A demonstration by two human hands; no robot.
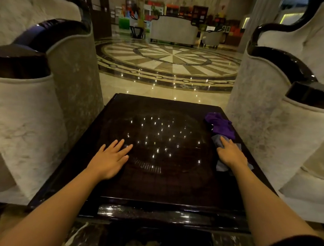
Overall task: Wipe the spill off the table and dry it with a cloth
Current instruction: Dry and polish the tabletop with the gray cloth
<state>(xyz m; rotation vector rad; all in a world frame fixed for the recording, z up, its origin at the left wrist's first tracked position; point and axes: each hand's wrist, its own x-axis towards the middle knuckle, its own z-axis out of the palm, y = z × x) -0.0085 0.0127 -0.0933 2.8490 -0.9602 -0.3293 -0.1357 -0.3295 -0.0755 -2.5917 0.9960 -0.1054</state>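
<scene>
Right hand (230, 153) flat on grey cloth (221, 167) at table (154, 187) right edge; left hand (109, 158) spread, empty; purple cloth (220, 126) just beyond.

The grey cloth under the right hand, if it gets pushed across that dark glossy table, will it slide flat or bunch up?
The grey cloth looks thin and limp, already creased under the right hand, so it would probably bunch at the edges unless pressed flat. The table is polished and reflective, so it should likely glide easily. Lifted, it would probably droop.
</scene>
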